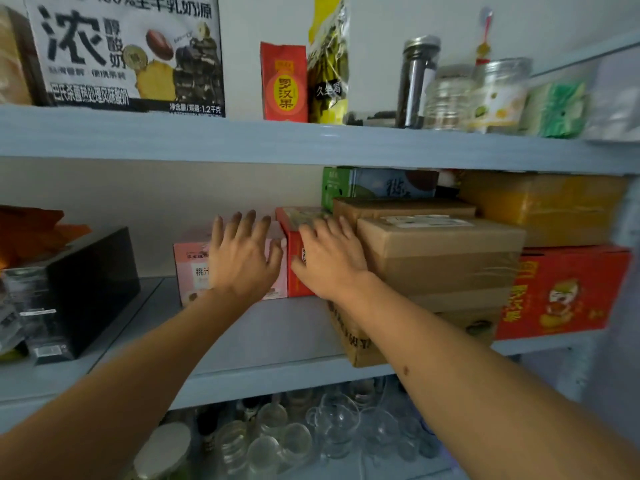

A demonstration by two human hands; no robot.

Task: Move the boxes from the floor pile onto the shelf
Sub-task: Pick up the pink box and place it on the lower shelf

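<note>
Head view, facing the shelf (270, 327); middle level in use.

Left hand (242, 258): fingers straight and spread, palm flat against the front of the pink box (188, 268). Holds nothing; looks like a push or a squaring-up, not a grasp.

Right hand (329, 258): fingers straight, lying over the front and top edge of the red box (294, 258). Nothing gripped here either. Whether the palm bears fully on the box cannot be told.

Position of boxes: pink and red stand upright side by side, touching, toward the back of the middle shelf. Just right of the red one, a stack of brown cartons (443, 258), overhanging the shelf's front edge at the bottom. Further right, a large red carton (568, 292) with a yellow-wrapped parcel (554, 206) above it.

Progress (judgement): several boxes are already on the shelf; the pink and red ones appear placed and are being nudged into line. Bare shelf space remains in front of them and to their left, up to the black box (90, 289). The floor pile is out of view, so how many boxes are left cannot be told.

Likely next: release both, go back down for another box.
</note>
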